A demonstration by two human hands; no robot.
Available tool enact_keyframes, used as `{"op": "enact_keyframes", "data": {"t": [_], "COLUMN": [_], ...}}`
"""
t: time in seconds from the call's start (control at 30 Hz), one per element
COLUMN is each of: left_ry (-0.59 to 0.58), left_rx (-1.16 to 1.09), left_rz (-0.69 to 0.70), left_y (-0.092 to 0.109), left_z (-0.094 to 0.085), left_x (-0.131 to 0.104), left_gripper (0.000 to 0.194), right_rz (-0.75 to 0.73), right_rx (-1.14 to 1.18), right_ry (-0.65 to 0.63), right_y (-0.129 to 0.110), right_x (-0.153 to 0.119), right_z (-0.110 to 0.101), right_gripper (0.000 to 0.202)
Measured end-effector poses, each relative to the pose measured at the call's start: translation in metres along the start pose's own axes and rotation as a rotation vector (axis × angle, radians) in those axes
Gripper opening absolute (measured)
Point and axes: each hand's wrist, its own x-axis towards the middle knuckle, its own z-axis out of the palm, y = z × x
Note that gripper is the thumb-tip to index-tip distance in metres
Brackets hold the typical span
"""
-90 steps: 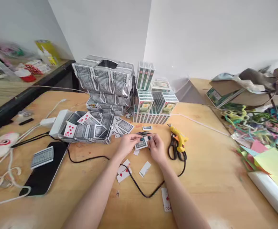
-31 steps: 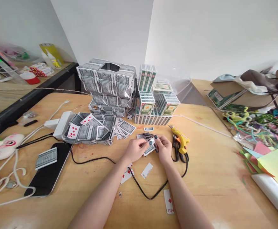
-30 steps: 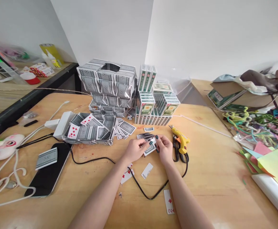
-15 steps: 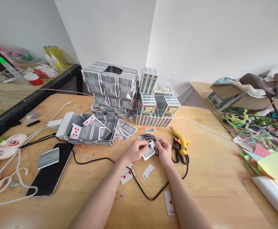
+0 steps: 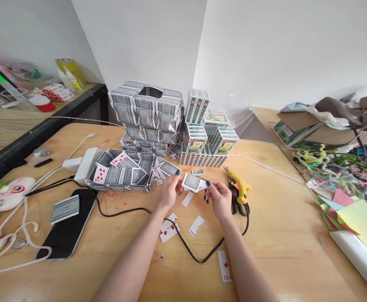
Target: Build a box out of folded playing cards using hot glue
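A small stack of playing cards (image 5: 192, 181) sits between the person's two hands, above the wooden table (image 5: 281, 230); a patterned grey back faces up. From where I stand, any print on it is too small to read. The left hand (image 5: 169, 192) has a narrow grip, thumb and fingers at the stack's left edge. The right hand (image 5: 221, 200) has its fingertips by the right edge, thumb and fingers slightly parted; I cannot tell whether they pinch a card.

Just beneath lies a white card strip (image 5: 187, 199). Nearer the person, a cut card (image 5: 224, 266) reads "2" with a red diamond. A second strip (image 5: 196, 225) bears black marks, illegible from here.

To the right, a yellow plastic glue gun (image 5: 240, 185) rests over dark-handled scissors (image 5: 234, 204), its black cable (image 5: 199, 261) curving across the wood. At left, a rectangular tray (image 5: 120, 186) faced with card backs contains loose cards, red diamonds showing. Behind stand a tiered, card-covered structure (image 5: 145, 109) and green-sided boxes (image 5: 196, 140), labels unreadable.
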Motion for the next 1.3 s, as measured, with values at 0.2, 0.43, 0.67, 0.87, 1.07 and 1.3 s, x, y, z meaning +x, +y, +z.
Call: {"op": "enact_keyframes", "data": {"t": [0.2, 0.43, 0.67, 0.87, 1.07, 1.3], "left_ry": [0.124, -0.009, -0.01, 0.096, 0.205, 0.36], "left_rx": [0.336, 0.709, 0.758, 0.617, 0.379, 0.303], "left_rz": [0.16, 0.47, 0.362, 0.242, 0.149, 0.327], "left_y": [0.001, -0.001, -0.017, -0.012, -0.012, -0.006], "left_z": [-0.006, 0.002, -0.001, -0.004, -0.004, -0.005], "left_x": [0.002, 0.003, 0.011, 0.011, 0.013, 0.016], "left_gripper": [0.03, 0.029, 0.022, 0.011, 0.02, 0.02], "right_rz": [-0.062, -0.109, -0.214, -0.223, -0.278, -0.334], "right_rx": [-0.149, -0.529, -0.627, -0.593, -0.746, -0.794], "right_ry": [0.118, 0.354, 0.359, 0.039, 0.027, 0.047], "right_y": [-0.016, -0.016, 0.0, 0.01, 0.024, 0.024], "right_x": [0.013, 0.027, 0.018, 0.013, 0.022, 0.019], "right_z": [-0.001, -0.014, -0.015, -0.008, -0.009, -0.007], "right_gripper": [0.033, 0.043, 0.039, 0.042, 0.027, 0.033]}}
